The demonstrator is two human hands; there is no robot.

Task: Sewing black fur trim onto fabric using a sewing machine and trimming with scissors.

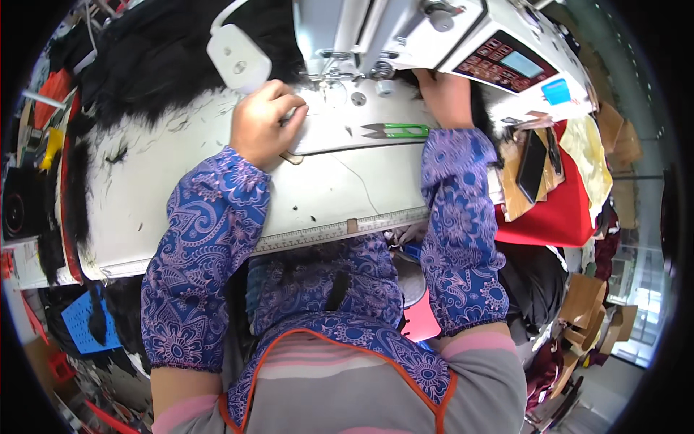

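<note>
My left hand (267, 123) rests on the white sewing table (144, 195), just left of the needle area, with its fingers curled together. Whatever may be between those fingers is too small to make out. My right hand (446, 99) reaches under the arm of the white sewing machine (426, 36), beside black furry fabric (480, 108). The machine hides its fingertips, so its grip does not show. Green-handled thread snips (396, 131) lie on the machine bed between my hands, blades pointing left.
A large heap of black fur (173, 58) covers the table's far left. A white lamp head (239, 58) hangs over it. A measuring tape (325, 233) runs along the near edge. At right, a black phone (532, 166) lies on cardboard above red cloth (553, 217).
</note>
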